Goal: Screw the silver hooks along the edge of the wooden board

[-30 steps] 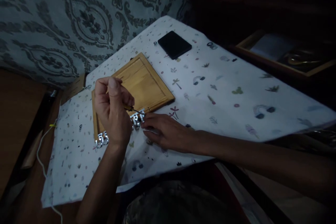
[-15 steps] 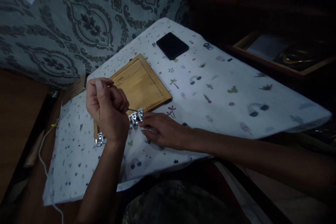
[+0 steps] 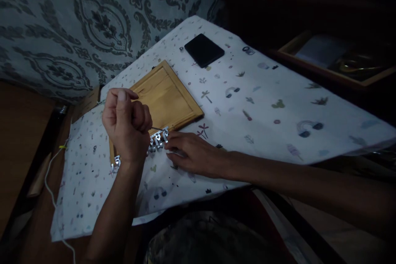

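A small wooden cabinet door (image 3: 167,99) lies flat on a patterned white cloth (image 3: 247,107). Two metal hinges sit on its near edge: one (image 3: 157,139) at the right, one (image 3: 116,162) at the left. My left hand (image 3: 126,126) is closed round a thin screwdriver whose tip (image 3: 157,129) points at the right hinge. My right hand (image 3: 193,153) rests on the cloth with its fingertips pressed against that hinge.
A black flat case (image 3: 204,50) lies on the cloth beyond the door. A patterned wall (image 3: 86,20) rises behind. A wooden tray (image 3: 337,60) stands in the dark at the right. A white cord (image 3: 51,165) hangs at the left.
My left hand has turned slightly on the screwdriver and shifted a little left. The right hand stays at the hinge.
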Demonstrator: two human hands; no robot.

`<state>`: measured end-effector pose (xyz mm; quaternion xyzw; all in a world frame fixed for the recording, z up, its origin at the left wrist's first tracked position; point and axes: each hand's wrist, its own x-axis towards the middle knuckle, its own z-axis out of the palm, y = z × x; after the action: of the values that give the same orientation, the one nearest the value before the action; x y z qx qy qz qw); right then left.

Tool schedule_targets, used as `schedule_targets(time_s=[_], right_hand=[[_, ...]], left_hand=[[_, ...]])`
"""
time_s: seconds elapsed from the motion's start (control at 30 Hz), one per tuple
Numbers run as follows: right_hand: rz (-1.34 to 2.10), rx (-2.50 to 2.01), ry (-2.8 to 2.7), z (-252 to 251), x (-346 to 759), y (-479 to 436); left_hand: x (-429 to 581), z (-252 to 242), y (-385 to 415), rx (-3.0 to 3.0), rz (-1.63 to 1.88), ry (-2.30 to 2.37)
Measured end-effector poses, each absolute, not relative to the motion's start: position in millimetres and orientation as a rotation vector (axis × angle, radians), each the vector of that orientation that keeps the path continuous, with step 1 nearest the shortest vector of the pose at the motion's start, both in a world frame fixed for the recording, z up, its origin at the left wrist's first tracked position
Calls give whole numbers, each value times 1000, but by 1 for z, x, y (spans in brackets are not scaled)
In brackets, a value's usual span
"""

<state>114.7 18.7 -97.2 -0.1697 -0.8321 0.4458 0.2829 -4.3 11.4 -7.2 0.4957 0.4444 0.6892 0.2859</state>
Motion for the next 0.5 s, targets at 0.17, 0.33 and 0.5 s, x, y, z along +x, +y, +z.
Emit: schedule_targets(time_s=[0.17, 0.33, 0.5], right_hand=[[1214, -499, -2241, -95, 115, 19], [1210, -485, -2273, -95, 115, 19], [1198, -490, -2251, -95, 115, 18]], left_hand=[[-7, -5, 9, 1318, 1817, 1226], [-7, -3, 9, 1307, 1799, 1223], [-9, -5, 11, 1315, 1796, 1218]])
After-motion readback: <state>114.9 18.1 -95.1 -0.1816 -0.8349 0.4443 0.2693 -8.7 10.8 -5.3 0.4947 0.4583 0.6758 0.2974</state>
